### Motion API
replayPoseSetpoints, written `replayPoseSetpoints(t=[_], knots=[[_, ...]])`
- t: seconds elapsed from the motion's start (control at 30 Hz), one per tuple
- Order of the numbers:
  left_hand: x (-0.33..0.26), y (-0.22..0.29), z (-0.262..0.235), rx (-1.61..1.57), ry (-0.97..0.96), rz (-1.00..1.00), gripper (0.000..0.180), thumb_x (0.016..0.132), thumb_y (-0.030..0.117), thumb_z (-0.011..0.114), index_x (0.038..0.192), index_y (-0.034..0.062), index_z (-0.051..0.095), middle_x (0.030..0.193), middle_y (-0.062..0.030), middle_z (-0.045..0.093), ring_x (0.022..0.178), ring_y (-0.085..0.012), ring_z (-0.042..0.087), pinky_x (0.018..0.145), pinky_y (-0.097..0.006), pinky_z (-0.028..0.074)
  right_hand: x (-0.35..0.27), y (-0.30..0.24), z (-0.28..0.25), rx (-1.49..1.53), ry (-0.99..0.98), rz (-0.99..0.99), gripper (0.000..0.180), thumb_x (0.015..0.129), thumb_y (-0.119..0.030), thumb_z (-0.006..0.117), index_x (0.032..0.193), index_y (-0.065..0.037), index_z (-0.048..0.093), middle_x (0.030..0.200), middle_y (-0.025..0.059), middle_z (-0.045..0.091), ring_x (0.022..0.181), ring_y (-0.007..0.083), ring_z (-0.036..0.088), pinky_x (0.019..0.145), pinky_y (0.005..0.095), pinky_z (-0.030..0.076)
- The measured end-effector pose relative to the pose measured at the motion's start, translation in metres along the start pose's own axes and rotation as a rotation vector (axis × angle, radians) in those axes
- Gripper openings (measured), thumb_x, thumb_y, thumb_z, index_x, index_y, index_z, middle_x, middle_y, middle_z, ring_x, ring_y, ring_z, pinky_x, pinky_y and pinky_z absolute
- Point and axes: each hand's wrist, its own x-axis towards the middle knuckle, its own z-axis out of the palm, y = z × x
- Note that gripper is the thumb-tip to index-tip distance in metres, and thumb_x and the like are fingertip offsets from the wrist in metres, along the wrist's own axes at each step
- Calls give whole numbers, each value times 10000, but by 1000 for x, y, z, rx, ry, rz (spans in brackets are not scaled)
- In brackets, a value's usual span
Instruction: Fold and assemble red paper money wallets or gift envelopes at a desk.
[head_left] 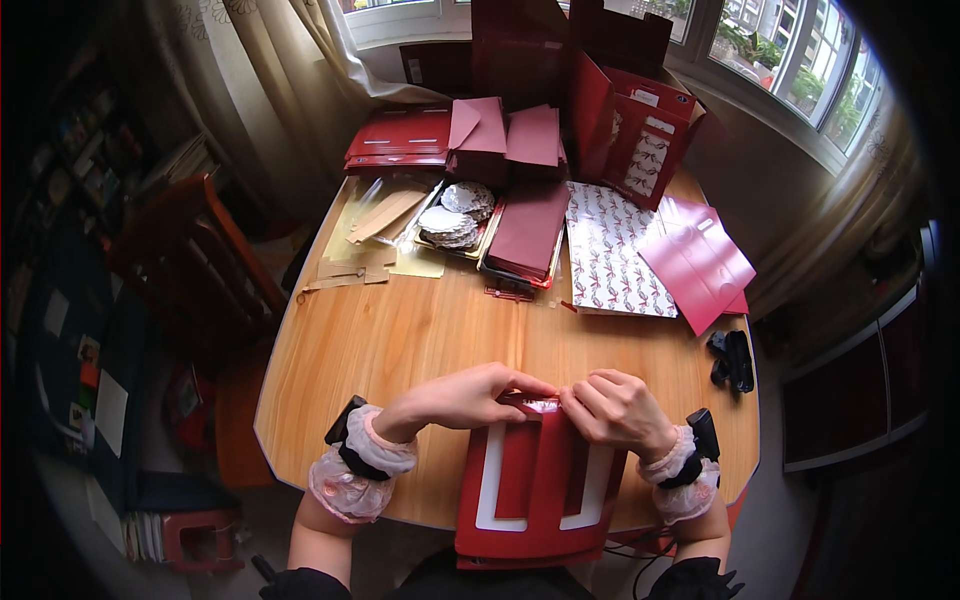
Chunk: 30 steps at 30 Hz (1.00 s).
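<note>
A red cardboard box (545, 490) with white angular bands lies at the near edge of the table, partly over the edge. My left hand (478, 394) grips its far end, thumb and fingers closed at the rim. Beside it my right hand (613, 408) has its fingers bent and pressed together on the same end. Between the fingertips shows a small white-and-red patterned piece (542, 406), too small to make out. Both wrists wear frilly cuffs and black straps.
On the wooden table (390, 330) stand stacked red cards (525, 225), white scalloped discs (455, 220), a patterned sheet (615, 250) and pink card pieces (700, 260). Tall red boxes (640, 135) rise at the back. Black objects (735, 362) lie at the right edge. A wooden chair (200, 265) stands left.
</note>
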Motion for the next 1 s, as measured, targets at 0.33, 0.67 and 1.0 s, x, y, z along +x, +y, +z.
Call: replayPoseSetpoints(t=[0.33,0.67,1.0], knots=[[1,4,1,-5,2,-88,483,907,23,657,1382,20,565,1169,-94,689,1040,-118,599,942,-296,493,2,-4,4,-3,-22,43,79,723,-88,631,788,-51,603,664,14,532,603,154,603,594,267,501],[1,2,1,-71,55,-73,477,849,3,650,1323,-24,596,1128,-163,717,1030,-178,660,921,-318,518,-1,-7,5,77,-64,136,87,773,-90,621,850,-54,599,689,16,533,632,151,628,567,276,510],[4,3,1,-117,-12,-106,483,861,-27,625,1343,-1,597,1134,-134,718,1020,-161,652,920,-315,522,-7,-2,-7,168,-146,139,76,783,-86,618,838,-44,586,748,47,546,686,178,650,608,301,538]])
